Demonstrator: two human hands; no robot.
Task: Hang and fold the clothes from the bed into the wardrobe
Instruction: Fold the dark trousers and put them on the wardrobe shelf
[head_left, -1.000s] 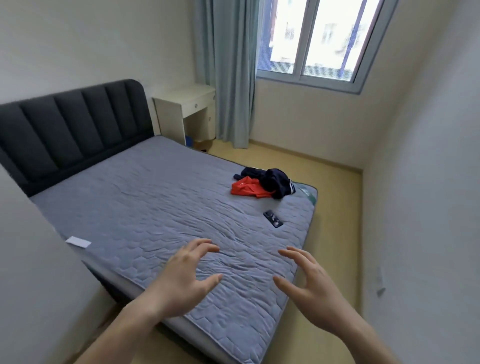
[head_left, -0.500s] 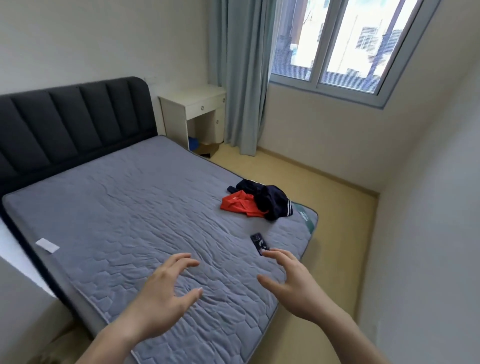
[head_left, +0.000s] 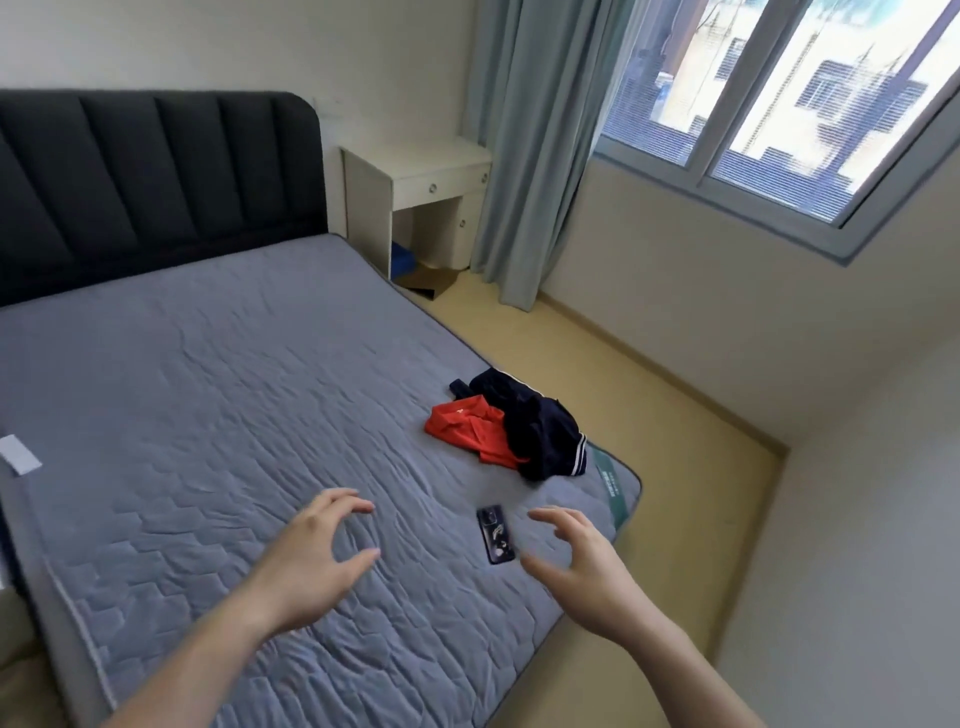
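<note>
A crumpled red garment (head_left: 470, 428) and a dark navy garment (head_left: 537, 426) lie together near the far right corner of the grey quilted mattress (head_left: 208, 405). The navy one partly covers the red one. My left hand (head_left: 311, 561) hovers over the mattress with fingers loosely curved, holding nothing. My right hand (head_left: 582, 566) hovers beside it, fingers spread and empty, just right of a dark phone (head_left: 496, 534) lying on the mattress. Both hands are well short of the clothes. No wardrobe is in view.
A black padded headboard (head_left: 156, 182) stands at the back left. A white bedside table (head_left: 415, 192) and a grey-green curtain (head_left: 524, 156) are beyond the bed, under a window (head_left: 779, 88). Yellow floor (head_left: 649, 415) runs along the bed's right side. A white tag (head_left: 18, 454) lies at the mattress's left edge.
The view has swung left and moved closer to the bed. The clothes and phone now appear nearer. Both hands stay raised and empty, now close to the phone.
</note>
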